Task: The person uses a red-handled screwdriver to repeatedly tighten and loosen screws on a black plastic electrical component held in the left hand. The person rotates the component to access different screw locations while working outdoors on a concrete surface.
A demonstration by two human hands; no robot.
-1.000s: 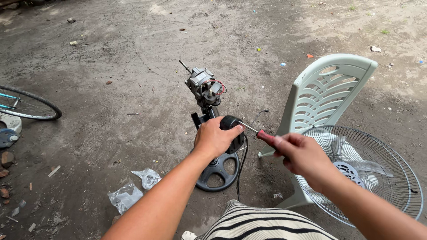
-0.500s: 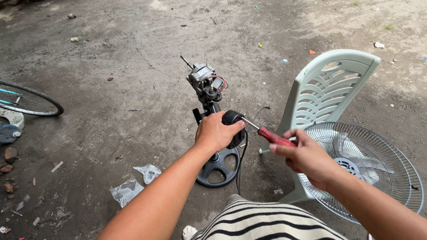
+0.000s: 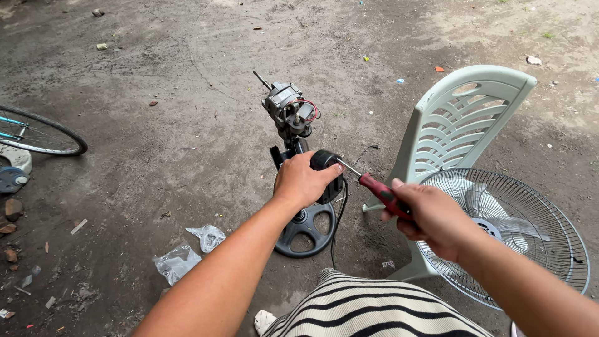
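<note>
A bare fan motor (image 3: 288, 111) with red wires tops a black stand on a round black base (image 3: 307, 229). My left hand (image 3: 304, 180) wraps around the stand's black control housing (image 3: 324, 161) just below the motor. My right hand (image 3: 430, 218) grips a red-handled screwdriver (image 3: 380, 192), whose metal shaft points left with its tip against the housing.
A pale green plastic chair (image 3: 465, 125) lies tipped on the dirt ground at the right, with a wire fan guard and blades (image 3: 508, 218) leaning against it. A bicycle wheel (image 3: 37, 132) is at the left edge. Clear plastic bags (image 3: 187, 249) lie near my striped knee (image 3: 368, 312).
My right hand with the screwdriver has shifted slightly and stays set against the housing. The left hand keeps its grip on the stand.
</note>
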